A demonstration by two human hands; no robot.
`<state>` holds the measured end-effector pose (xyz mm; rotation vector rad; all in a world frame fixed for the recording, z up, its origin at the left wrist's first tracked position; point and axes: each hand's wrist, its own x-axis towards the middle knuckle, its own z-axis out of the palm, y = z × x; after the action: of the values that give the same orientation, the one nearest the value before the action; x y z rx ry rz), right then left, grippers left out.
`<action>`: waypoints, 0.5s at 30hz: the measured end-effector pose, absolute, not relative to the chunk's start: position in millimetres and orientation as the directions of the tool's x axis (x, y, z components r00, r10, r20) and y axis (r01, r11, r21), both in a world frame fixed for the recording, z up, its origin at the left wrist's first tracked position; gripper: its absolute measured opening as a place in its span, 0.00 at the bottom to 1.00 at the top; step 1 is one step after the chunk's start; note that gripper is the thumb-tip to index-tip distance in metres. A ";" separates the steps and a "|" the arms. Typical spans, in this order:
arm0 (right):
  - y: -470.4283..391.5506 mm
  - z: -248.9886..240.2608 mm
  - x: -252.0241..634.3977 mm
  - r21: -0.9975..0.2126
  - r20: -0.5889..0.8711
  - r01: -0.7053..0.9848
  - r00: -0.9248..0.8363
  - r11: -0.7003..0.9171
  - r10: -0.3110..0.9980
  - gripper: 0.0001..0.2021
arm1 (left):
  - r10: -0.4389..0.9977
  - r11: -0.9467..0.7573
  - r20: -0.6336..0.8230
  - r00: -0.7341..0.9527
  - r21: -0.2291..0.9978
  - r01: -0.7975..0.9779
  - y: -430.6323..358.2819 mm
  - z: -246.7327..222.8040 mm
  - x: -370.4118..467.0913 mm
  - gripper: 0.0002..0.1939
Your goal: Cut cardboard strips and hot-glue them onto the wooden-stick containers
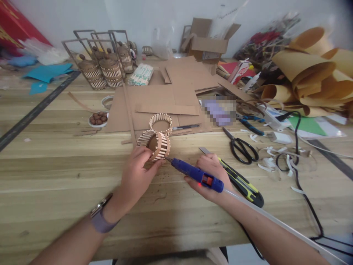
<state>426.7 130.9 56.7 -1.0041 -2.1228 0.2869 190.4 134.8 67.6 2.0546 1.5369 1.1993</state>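
Note:
My left hand [139, 171] pinches the near rim of a small ring [162, 145] built of short wooden sticks and a brown band. In my right hand [212, 175] is a blue hot glue gun [190, 171], its nozzle at the ring's lower right edge, beside my left fingers. A clear glue stick trails from the gun's back end along my right forearm. Just behind the held ring stands a second stick ring [160, 124]. A yellow and black utility knife [242, 182] lies under and beside my right hand.
Black-handled scissors [242, 149], pliers [250, 125] and a black cable [296, 176] lie to the right. Cardboard sheets [157, 95] cover the middle back. Finished stick lanterns [110, 70] stand behind at left, near a bowl [97, 123] of brown balls. Rolled brown paper [306, 70] fills the back right.

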 end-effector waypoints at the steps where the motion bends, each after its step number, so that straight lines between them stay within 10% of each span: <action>1: 130.9 56.7 426.7 -0.484 0.542 0.567 -0.405 0.667 0.737 0.16 | 0.898 -0.377 0.435 0.073 0.671 0.638 134.8 67.3 190.5 0.10; 15: 134.1 63.2 425.5 -0.481 0.503 0.584 -0.427 0.654 0.751 0.17 | 0.918 -0.327 0.395 0.046 0.686 0.650 135.2 69.3 189.3 0.10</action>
<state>425.5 134.1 63.2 -1.0308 -2.1601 0.3027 189.3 135.2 69.3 2.0085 1.5870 1.1670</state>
